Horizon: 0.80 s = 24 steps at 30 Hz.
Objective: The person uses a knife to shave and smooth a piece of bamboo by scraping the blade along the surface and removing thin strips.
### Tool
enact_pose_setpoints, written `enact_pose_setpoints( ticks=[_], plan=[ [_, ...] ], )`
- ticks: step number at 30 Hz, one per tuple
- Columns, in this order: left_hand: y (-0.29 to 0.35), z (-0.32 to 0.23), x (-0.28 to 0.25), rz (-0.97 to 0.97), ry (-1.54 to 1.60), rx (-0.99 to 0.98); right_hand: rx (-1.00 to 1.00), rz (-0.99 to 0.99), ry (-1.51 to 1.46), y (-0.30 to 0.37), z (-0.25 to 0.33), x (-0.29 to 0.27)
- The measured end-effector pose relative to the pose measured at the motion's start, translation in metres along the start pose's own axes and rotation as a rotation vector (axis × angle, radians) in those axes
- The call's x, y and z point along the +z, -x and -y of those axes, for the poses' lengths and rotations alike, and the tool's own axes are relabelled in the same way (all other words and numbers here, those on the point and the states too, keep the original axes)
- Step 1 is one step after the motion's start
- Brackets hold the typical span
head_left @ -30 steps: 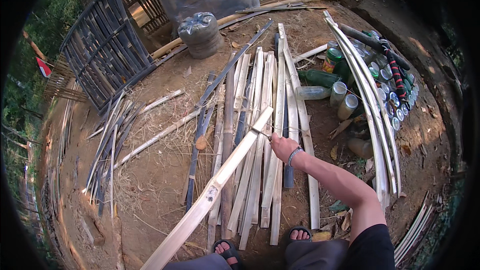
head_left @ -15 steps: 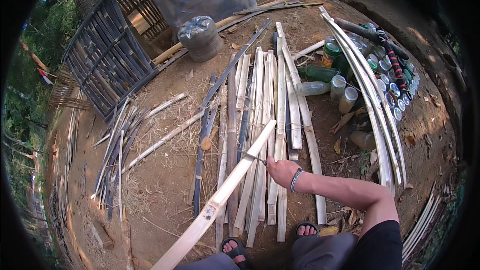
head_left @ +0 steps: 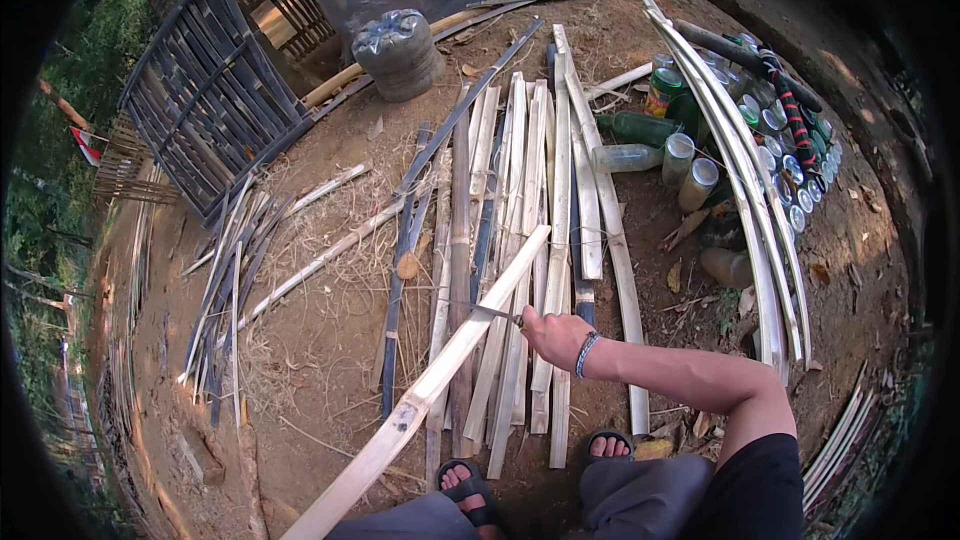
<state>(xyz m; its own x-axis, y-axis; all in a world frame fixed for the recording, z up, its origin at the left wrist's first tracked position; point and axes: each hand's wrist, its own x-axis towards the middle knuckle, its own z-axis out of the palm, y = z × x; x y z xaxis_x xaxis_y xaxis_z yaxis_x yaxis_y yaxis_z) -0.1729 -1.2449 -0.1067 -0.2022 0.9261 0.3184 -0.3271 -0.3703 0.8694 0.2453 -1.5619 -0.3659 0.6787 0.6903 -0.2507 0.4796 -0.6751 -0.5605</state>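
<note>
My right hand [head_left: 556,338], with a bracelet at its wrist, is closed round the handle of a knife. The thin blade of the knife [head_left: 495,313] lies across a pale split bamboo strip [head_left: 440,375], touching it or just over it. That strip slants from the bottom edge, left of my feet, up to the middle of the view, and shows a dark node mark on its face. Its near end runs out of view. My left hand is not seen. Beneath the strip's far end lies a spread of several bamboo slats [head_left: 520,200], pale and dark, on the ground.
Long curved bamboo strips [head_left: 735,170] lie at the right, beside glass bottles and jars [head_left: 697,185]. A dark slatted panel [head_left: 215,90] leans at the back left, near a filled plastic container [head_left: 397,58]. Thin sticks [head_left: 225,290] and shavings litter the left. My sandalled feet [head_left: 465,488] stand close by.
My right hand and the knife have slid slightly left and nearer along the bamboo strip. The view has shifted a little, and the strip sits slightly lower and further left.
</note>
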Motion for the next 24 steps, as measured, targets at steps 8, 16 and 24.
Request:
enact_pose_setpoints(
  ticks=[8,16,24],
  plan=[
    [-0.015,0.002,-0.017,0.237,0.107,-0.138,0.095,-0.069,-0.040,-0.020,-0.036,0.020],
    [0.008,0.018,0.021,0.038,0.008,-0.070,0.344,-0.128,0.054,-0.046,-0.114,0.012],
    [-0.010,0.019,0.012,0.029,-0.023,-0.085,0.285,-0.103,0.097,-0.043,-0.074,-0.005]
  ],
)
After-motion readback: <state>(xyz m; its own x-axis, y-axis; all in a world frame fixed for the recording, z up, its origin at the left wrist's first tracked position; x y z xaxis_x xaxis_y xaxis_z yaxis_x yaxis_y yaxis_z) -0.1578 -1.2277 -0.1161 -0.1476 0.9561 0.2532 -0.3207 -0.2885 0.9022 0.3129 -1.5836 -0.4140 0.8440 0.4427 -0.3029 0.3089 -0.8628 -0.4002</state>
